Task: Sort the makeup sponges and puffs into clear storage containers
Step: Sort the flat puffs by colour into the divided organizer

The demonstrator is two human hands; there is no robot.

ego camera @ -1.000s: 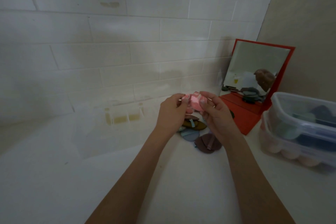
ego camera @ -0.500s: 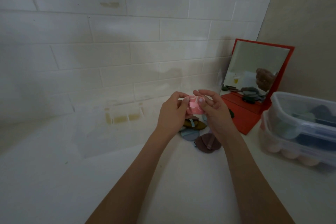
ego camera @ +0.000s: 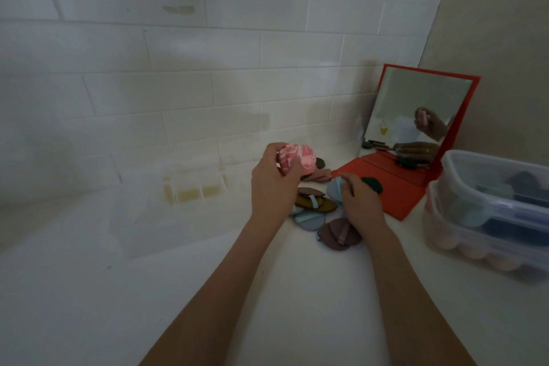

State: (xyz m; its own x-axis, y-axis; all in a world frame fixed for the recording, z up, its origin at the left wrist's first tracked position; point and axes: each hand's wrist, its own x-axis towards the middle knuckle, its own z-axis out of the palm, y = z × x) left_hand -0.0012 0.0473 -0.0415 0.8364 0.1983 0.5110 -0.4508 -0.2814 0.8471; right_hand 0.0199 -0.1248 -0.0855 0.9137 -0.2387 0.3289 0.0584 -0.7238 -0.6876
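Pink puffs [ego camera: 298, 159], white-patterned, bunched in left hand [ego camera: 274, 184] grip, held above table [ego camera: 208, 291]. Right hand [ego camera: 358, 202] fingers pinching light blue puff [ego camera: 335, 189] on pile of puffs [ego camera: 315, 206]: brown, olive, blue, mauve, flat teardrop shapes with ribbon straps. Stacked clear containers [ego camera: 490, 211] at right, near red mirror [ego camera: 416, 134].

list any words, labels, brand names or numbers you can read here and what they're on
None can be read.
Pink puffs held in the left hand: pale markings, too blurred to tell whether they are lettering.
Red-framed mirror: a small yellow mark in the reflection, too small to read.
Clear storage containers: no label visible.
Right hand on a blue puff: no print visible.
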